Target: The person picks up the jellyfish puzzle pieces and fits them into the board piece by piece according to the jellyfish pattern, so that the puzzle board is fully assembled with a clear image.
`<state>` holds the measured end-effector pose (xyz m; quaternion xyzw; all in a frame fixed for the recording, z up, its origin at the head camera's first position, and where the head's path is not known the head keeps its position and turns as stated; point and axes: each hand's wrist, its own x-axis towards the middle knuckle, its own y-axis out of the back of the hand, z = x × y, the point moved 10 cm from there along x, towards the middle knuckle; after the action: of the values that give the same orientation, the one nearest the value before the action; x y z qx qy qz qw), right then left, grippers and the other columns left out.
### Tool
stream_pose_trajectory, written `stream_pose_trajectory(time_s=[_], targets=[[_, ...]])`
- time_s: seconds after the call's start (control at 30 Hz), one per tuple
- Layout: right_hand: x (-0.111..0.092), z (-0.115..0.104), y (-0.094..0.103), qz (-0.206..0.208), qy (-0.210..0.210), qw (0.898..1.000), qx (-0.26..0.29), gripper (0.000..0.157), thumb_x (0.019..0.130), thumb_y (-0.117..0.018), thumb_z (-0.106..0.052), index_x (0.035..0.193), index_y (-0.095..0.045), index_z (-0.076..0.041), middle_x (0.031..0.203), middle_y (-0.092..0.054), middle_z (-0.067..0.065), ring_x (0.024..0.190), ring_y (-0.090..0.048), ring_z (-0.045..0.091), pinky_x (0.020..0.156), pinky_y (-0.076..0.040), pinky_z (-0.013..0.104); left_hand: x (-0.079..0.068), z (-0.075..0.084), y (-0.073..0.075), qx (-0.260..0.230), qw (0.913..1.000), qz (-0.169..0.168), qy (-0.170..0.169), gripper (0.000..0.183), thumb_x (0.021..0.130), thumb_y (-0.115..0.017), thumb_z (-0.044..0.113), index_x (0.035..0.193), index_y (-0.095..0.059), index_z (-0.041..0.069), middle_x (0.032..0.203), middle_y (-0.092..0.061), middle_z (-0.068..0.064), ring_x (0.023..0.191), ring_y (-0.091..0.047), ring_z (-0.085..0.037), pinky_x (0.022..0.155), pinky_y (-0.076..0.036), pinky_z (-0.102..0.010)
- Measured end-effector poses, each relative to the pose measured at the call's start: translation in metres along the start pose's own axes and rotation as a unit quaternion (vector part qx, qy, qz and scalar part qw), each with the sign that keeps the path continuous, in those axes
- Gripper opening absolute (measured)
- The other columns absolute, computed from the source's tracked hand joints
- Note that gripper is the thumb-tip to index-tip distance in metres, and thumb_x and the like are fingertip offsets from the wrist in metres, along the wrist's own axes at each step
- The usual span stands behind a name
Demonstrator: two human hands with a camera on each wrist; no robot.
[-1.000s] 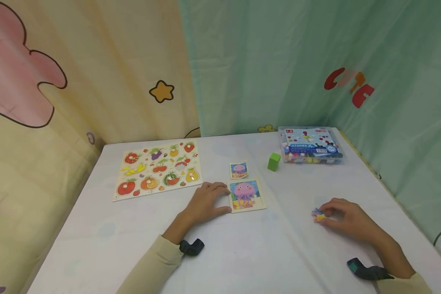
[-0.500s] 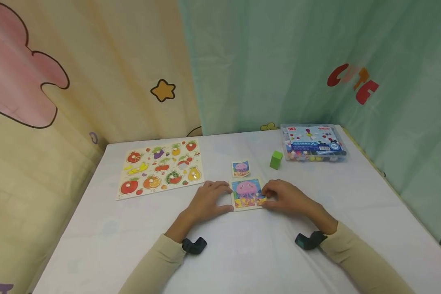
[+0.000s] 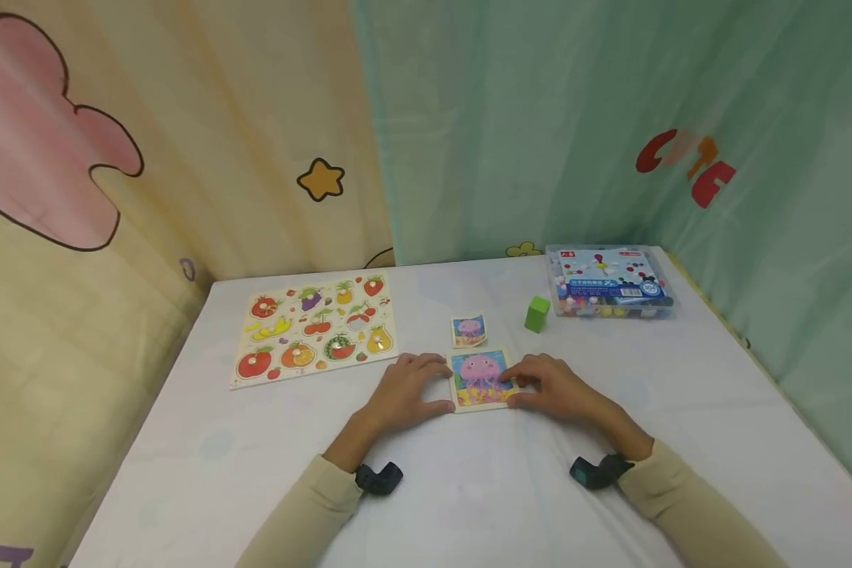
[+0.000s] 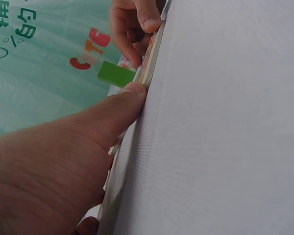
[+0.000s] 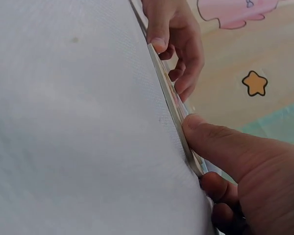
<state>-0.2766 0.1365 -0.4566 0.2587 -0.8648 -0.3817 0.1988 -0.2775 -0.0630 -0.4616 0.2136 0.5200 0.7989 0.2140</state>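
The jellyfish jigsaw puzzle (image 3: 480, 377) lies flat on the table, a pink jellyfish in a pale square frame. Its left edge is held by my left hand (image 3: 410, 394), the thumb at the lower corner and the index finger further up. At its right edge, my right hand (image 3: 557, 388) has thumb and curled index finger on the puzzle piece at the lower right corner, which they partly hide. Seen from the left wrist, the left thumb (image 4: 132, 90) rests on the edge of the frame. In the right wrist view, the right thumb (image 5: 196, 128) touches the board's edge.
Just behind the puzzle lies a small jellyfish picture card (image 3: 468, 331) with a curled corner. A green block (image 3: 537, 314) stands to its right, near a clear plastic box (image 3: 610, 282) of coloured parts. The fruit peg board (image 3: 315, 331) is at the left.
My right hand has come leftward from the right side of the table with the puzzle piece, which now sits in the puzzle's lower right corner. The left hand has stayed at the puzzle's left edge.
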Motion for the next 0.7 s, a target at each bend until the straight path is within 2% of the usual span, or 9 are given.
stream_pose_trajectory(time_s=[0.2,0.4,0.7], targets=[[-0.0019,0.0073,-0.0044,-0.007,-0.009,1.0,0.011,0.034,0.09,-0.078,-0.033,0.122,-0.075,-0.022,0.091,-0.058,-0.015,0.083,-0.046,0.013,0.076,-0.032,0.039,-0.0007,0.0001,-0.0029,0.001,1.0,0.003,-0.002,0.054,0.087,-0.073,0.057,0.129,-0.065,0.024,0.145,-0.053,0.003,0.124,-0.047,-0.024,0.097,-0.041,-0.046],[-0.0041,0.0103,-0.0079,-0.017,-0.021,1.0,0.01,0.033,0.091,-0.077,-0.034,0.122,-0.075,-0.024,0.09,-0.056,-0.015,0.083,-0.045,0.013,0.078,-0.031,0.04,-0.0033,-0.0013,-0.0077,-0.006,1.0,-0.001,0.002,0.054,0.088,-0.073,0.057,0.13,-0.065,0.024,0.145,-0.053,0.003,0.125,-0.046,-0.024,0.098,-0.04,-0.046],[-0.0004,0.0084,-0.0043,-0.004,-0.003,1.0,-0.006,0.031,0.091,-0.077,-0.034,0.121,-0.074,-0.027,0.091,-0.056,-0.016,0.084,-0.046,0.012,0.078,-0.031,0.039,-0.0007,-0.0005,-0.0014,0.008,0.9999,0.006,-0.009,0.055,0.088,-0.072,0.057,0.131,-0.065,0.023,0.146,-0.052,0.002,0.125,-0.046,-0.025,0.097,-0.04,-0.046]])
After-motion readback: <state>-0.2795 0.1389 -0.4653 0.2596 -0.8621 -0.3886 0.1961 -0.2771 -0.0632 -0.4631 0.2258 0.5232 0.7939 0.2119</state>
